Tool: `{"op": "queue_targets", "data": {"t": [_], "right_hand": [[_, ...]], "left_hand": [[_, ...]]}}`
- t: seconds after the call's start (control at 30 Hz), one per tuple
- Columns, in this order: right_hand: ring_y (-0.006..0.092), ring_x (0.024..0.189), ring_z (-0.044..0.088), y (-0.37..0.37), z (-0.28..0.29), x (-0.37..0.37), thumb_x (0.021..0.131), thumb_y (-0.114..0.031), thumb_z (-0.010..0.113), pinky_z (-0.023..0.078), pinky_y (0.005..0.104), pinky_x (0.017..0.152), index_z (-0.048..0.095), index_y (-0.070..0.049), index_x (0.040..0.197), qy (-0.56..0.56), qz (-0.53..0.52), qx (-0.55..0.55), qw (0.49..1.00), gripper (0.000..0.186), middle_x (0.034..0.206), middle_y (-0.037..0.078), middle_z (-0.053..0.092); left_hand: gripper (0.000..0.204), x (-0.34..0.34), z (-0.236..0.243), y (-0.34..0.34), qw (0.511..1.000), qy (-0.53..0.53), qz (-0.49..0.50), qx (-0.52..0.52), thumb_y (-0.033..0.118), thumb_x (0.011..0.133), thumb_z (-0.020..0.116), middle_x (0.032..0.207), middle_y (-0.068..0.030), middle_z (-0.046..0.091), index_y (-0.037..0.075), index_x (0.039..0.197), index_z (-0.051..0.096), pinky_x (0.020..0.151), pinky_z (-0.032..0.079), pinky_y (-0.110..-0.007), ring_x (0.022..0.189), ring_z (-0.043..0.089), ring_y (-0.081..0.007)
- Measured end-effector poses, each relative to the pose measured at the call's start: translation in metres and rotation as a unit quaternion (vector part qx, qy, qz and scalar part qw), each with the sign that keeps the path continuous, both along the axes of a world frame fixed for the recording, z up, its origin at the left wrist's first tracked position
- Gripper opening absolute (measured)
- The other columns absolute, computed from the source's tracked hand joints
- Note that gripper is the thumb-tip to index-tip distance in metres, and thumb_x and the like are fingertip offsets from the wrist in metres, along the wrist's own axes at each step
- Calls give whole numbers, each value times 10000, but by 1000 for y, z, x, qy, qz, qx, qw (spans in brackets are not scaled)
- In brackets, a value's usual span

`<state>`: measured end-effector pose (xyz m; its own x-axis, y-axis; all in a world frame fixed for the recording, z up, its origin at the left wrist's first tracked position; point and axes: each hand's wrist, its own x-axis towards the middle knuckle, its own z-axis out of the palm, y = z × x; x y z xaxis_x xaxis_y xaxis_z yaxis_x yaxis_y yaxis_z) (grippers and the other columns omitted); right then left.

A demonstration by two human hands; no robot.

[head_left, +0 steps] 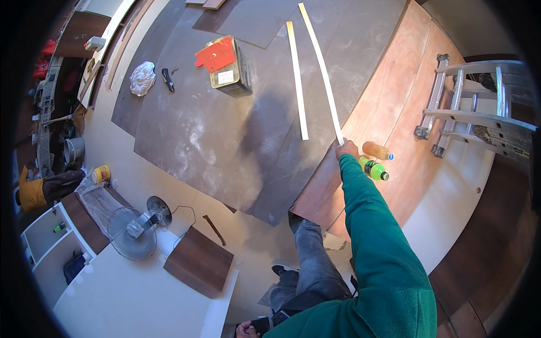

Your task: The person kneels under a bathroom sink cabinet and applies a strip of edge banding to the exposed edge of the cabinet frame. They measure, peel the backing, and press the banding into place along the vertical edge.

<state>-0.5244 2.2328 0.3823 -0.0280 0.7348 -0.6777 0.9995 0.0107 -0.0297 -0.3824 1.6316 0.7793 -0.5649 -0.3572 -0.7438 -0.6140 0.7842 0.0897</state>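
Note:
My right hand (347,149) reaches forward and is closed on the near end of a long, pale, narrow strip (321,70). That strip runs away from me over large dark boards (225,141). A shorter pale strip (297,81) lies to its left, apart from it. Just right of my right hand, an orange-brown bottle (376,150) and a green bottle (373,168) lie on reddish wood panels (394,107). Low at the bottom edge, my left hand (246,330) is by my waist next to something black. Its fingers look curled; what they hold, if anything, is hidden.
A square metal can (236,76) with a red piece on top stands on the boards. Left of it lie a dark hand tool (168,80) and crumpled white plastic (142,78). An aluminium ladder (473,107) is at right, a fan (132,234) at lower left.

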Motion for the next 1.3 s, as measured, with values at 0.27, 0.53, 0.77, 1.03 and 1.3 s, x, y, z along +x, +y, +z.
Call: {"op": "queue_targets", "data": {"t": [0.27,0.53,0.77,1.03,1.3], "right_hand": [[335,1096,664,-4,28,-7,845,-339,604,512,426,959,682,-210,1228,16,1,-6,1000,412,1158,167,696],[354,998,692,-4,45,-10,790,-396,673,531,420,911,739,-72,1030,79,15,21,997,408,1034,201,718],[369,958,697,-2,55,-4,774,-404,701,535,410,895,745,-37,985,125,7,52,991,426,998,209,722],[387,1010,689,-42,62,13,760,-570,690,545,442,879,723,42,989,20,-4,18,1000,655,998,264,708],[352,1058,681,-77,61,34,754,-296,729,550,406,917,695,14,1105,-48,24,-75,996,469,1123,241,691]], "left_hand": [[413,26,-32,-47,985,29,-161,-58,396,863,698,1125,-173,652,114,1163,665,945,479,-456,1042,612,-353],[481,22,-33,-32,997,-35,-65,4,381,836,691,1158,-221,653,61,1193,649,971,464,-466,1091,605,-367],[462,59,-91,-85,992,-5,-97,-79,424,859,655,1069,-199,680,104,1194,658,916,488,-437,1017,637,-321],[256,74,-78,-47,971,80,196,115,34,782,652,814,-98,629,18,1036,634,487,512,-298,538,587,-157],[279,111,-91,-84,991,118,26,50,92,774,700,844,-103,639,10,1035,646,506,522,-290,537,595,-163]]}}
